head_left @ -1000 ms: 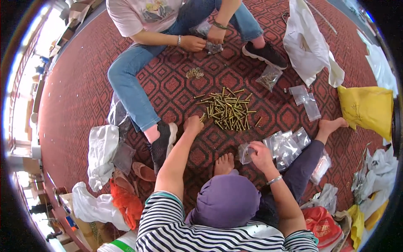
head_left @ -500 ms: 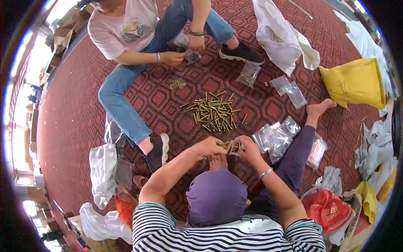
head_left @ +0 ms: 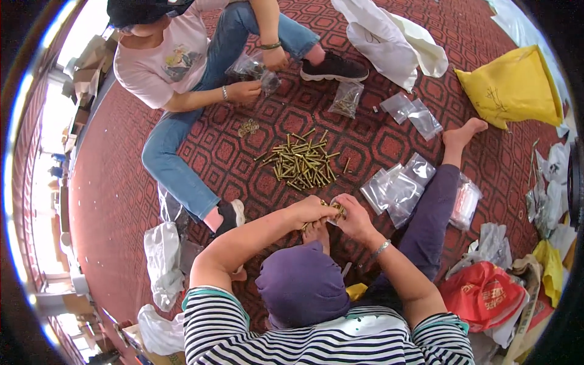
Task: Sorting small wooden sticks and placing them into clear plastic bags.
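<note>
My left hand is closed around several brass-coloured bolts, some of which poke out below its fingers. It meets my right hand, which pinches a small clear plastic bag with more bolts showing at its mouth. Fingers hide most of the bag. Just beyond my hands lies a loose pile of brass-coloured bolts on the red patterned carpet. To the right, beside my bent leg, flat clear bags are spread in an overlapping heap.
Across from me a seated person holds a clear bag. Small washers lie near that person's leg. A filled bag, a yellow sack, a white sack and a red bag surround the spot.
My left hand has moved right against the bag's mouth, so the two hands now touch. The whole view has shifted slightly. The other person's hands stay around their bag.
</note>
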A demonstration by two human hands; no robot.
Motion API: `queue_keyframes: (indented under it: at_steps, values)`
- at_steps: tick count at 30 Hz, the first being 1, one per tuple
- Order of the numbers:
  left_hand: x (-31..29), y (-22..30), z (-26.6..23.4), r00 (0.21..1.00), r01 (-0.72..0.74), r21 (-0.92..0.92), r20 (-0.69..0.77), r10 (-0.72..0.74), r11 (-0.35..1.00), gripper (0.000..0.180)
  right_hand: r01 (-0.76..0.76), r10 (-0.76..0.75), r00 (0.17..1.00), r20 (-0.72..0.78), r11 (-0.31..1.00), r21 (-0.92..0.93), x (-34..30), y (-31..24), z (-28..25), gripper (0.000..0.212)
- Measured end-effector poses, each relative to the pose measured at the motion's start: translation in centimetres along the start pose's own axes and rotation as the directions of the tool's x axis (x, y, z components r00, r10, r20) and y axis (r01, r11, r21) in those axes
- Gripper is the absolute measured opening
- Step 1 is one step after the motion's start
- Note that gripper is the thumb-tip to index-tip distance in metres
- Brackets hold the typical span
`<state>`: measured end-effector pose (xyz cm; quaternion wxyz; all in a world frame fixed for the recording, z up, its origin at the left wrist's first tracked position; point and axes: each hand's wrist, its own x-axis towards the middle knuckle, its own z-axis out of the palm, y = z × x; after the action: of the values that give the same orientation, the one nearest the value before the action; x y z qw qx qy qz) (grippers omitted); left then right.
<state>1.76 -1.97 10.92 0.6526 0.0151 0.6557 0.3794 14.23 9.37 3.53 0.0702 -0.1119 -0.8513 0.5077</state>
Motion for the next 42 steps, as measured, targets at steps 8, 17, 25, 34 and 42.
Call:
queue_keyframes:
  at_steps: [8, 17, 25, 34, 42]
  values:
    - [1.4, 0.8, 2.7, 0.848, -0.53, -0.53, -0.324, 0.42, 0.662, 0.009, -0.059, 0.06, 0.997, -0.044, 0.998, 0.011, 0.5, 0.6, 0.9, 0.036]
    - [5.4, -2.3, 4.4, 0.594, -0.804, -0.408, -0.56, 0.577, 0.432, 0.016, -0.126, 0.128, 0.99, -0.061, 0.992, 0.029, 0.6, 2.0, 3.2, 0.053]
    - [6.6, -4.6, 3.1, 0.473, -0.88, -0.26, -0.572, 0.67, 0.399, 0.022, -0.213, 0.212, 0.977, 0.04, 0.977, 0.029, 0.6, 0.5, 2.6, 0.066]
    - [5.1, -3.2, 4.0, 0.479, -0.823, -0.058, -0.606, 0.635, 0.565, 0.021, -0.111, 0.087, 0.992, 0.086, 0.939, 0.325, 1.0, 4.9, 3.8, 0.072]
    - [7.5, -6.0, 2.9, 0.455, -0.887, -0.212, -0.547, 0.703, 0.409, 0.02, -0.025, 0.027, 1.0, -0.011, 0.983, 0.182, 1.4, 1.4, 2.9, 0.051]
